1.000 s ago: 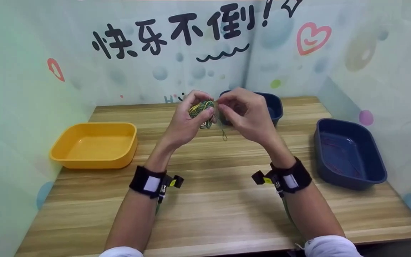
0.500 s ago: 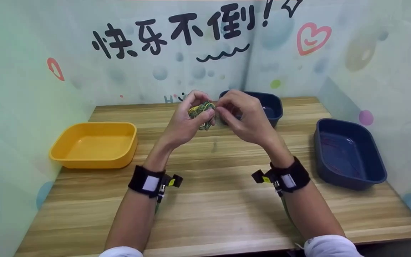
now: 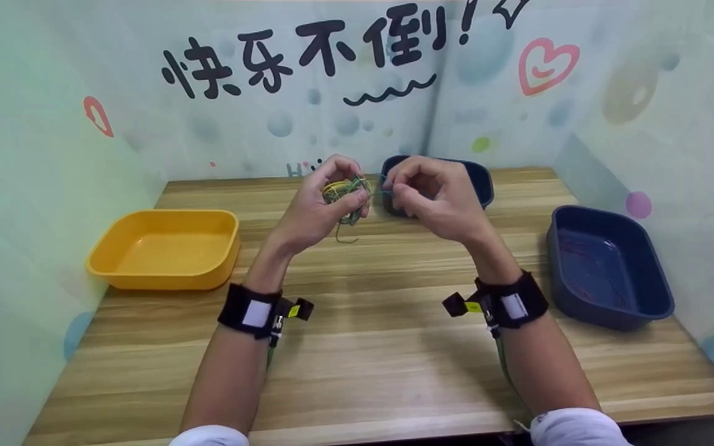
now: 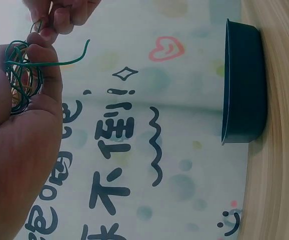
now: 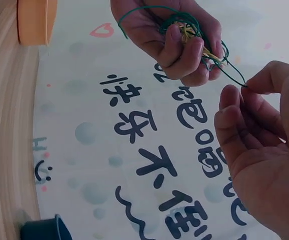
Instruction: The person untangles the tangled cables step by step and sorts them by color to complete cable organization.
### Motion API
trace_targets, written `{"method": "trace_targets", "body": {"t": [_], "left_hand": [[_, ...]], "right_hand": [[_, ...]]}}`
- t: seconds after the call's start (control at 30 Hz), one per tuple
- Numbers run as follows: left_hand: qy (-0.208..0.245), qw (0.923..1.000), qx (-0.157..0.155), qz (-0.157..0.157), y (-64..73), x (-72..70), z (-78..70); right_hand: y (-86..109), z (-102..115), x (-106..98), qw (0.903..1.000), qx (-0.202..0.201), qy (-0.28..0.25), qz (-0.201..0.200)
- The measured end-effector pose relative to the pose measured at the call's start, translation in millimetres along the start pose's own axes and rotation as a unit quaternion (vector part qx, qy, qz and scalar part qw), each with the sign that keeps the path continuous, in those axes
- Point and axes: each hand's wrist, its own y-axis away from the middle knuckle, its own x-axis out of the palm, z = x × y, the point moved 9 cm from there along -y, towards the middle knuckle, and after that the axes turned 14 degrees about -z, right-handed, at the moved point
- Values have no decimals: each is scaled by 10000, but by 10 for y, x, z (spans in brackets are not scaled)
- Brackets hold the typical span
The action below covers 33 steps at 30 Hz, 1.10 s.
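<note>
A tangled bundle of thin green and yellow cord (image 3: pixel 339 191) is held in the air above the wood-grained counter (image 3: pixel 357 371), inside the person's left hand (image 3: pixel 310 214). The bundle's long axis seems to run from the palm toward the fingertips, though the fingers cover too much of it to be certain. A slender green strand (image 3: pixel 382 192) leaves the bundle sideways and stretches across the gap to the right hand (image 3: pixel 440 198); in the right wrist view it forms a narrow loop tapering to the pinch. A loose green end (image 4: pixel 59 63) juts from the bundle and bends at its tip; in the head view an end hangs below it.

The tangle looks loose and uneven, with green turns mostly outside and yellow ones showing among them.

The left fingers are curled about the bundle, thumb pressed over it. The right thumb and forefinger pinch the strand, the other fingers bent. Behind the right hand stands a dark blue plastic basin (image 3: pixel 481 186); a shallow yellow plastic tray (image 3: pixel 165 282) sits at the counter's left.
</note>
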Motion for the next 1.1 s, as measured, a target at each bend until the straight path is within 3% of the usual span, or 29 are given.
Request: {"method": "trace_targets", "body": {"t": [0.1, 0.2, 0.3, 0.4, 0.5, 0.63, 0.73, 0.83, 0.97, 1.03, 1.1], "left_hand": [[84, 10000, -36, 40, 2, 18, 6], [210, 9997, -57, 63, 3, 28, 1], [253, 9996, -34, 80, 5, 30, -16], [265, 9996, -23, 37, -1, 8, -31], [265, 9996, -72, -69, -10, -34, -34], [136, 9996, -123, -218, -16, -93, -29], [-45, 9996, -117, -269, -26, -118, -27], [-183, 9994, -99, -287, -34, -137, -23], [-197, 9993, -121, -305, -35, -156, -11], [-154, 9992, -128, -345, -33, -171, -9], [-95, 9991, -128, -392, -36, -185, -10]], "right_hand": [[8, -105, -5, 9942, 696, -802, -183], [11, -174, 26, 9789, 1228, -1607, -291], [10, -208, 55, 9610, 1582, -2234, -381], [-1, -229, 36, 9545, 1711, -2391, -496], [-13, -220, -22, 9698, 1547, -1801, -565], [-30, -131, -84, 9947, 865, -307, -465], [-34, -50, -97, 9975, 383, 466, -358], [-40, -37, -112, 9968, 350, 599, -406], [-41, -168, -146, 9901, 1207, -204, -691], [-27, -253, -145, 9750, 1826, -953, -831], [-8, -329, -139, 9519, 2402, -1637, -967]]}}
